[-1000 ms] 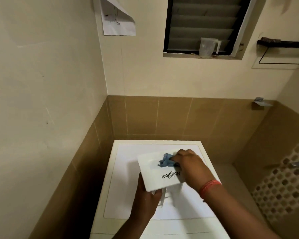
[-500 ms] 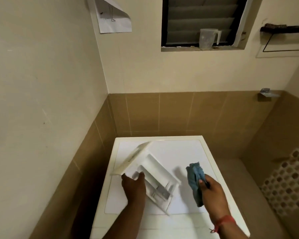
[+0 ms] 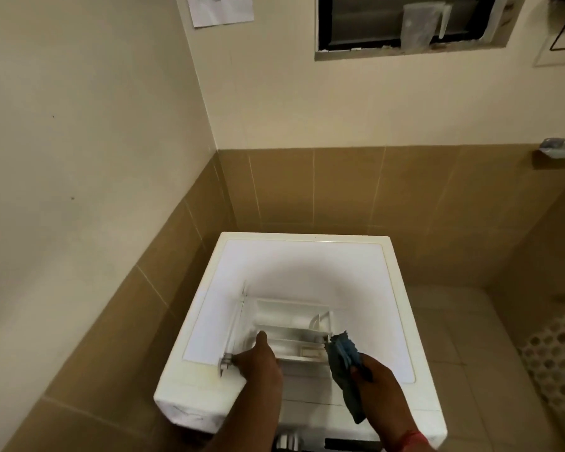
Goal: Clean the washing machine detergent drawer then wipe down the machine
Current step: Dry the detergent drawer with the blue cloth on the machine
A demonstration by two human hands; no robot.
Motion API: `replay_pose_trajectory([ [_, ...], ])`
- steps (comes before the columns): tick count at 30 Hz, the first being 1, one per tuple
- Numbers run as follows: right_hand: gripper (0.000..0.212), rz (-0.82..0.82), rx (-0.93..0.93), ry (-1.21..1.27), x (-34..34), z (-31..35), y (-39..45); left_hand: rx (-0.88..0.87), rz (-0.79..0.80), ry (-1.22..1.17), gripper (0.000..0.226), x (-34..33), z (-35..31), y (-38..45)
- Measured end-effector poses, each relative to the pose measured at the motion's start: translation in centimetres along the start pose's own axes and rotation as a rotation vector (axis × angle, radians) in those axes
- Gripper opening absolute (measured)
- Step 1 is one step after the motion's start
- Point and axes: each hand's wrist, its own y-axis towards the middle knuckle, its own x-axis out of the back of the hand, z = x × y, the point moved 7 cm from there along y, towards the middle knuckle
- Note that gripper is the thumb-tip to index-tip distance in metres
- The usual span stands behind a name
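Cream painted walls (image 3: 79,125) above, brown tile band (image 3: 340,187) below, meeting at a corner. Sheet of paper (image 3: 221,8) stuck on the wall top left, partly cut off. Dark louvred window (image 3: 366,21) in a recess, clear plastic jug (image 3: 419,26) on its sill. Small metal bracket (image 3: 552,148) on the right wall. Pale floor tiles (image 3: 463,337) at right, honeycomb-patterned patch (image 3: 555,363) at far right.

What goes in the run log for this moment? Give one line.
step: drawer cleaning | left hand: holds drawer on washing machine | right hand: grips blue cloth beside drawer
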Motion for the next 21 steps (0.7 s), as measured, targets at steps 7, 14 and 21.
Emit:
replay_pose_trajectory([
  [7,0.026,0.036,0.027,0.089,0.4,0.5,-0.2,0.070,0.209,0.115,0.084,0.6,-0.1,-1.9],
  [14,0.022,0.025,0.052,0.052,-2.1,2.5,1.0,0.058,0.325,0.243,0.096,5.6,-0.2,-1.6],
  [21,0.022,-0.050,0.125,-0.138,-6.8,7.1,2.1,-0.209,0.161,0.508,0.080,11.0,-6.4,0.9],
])
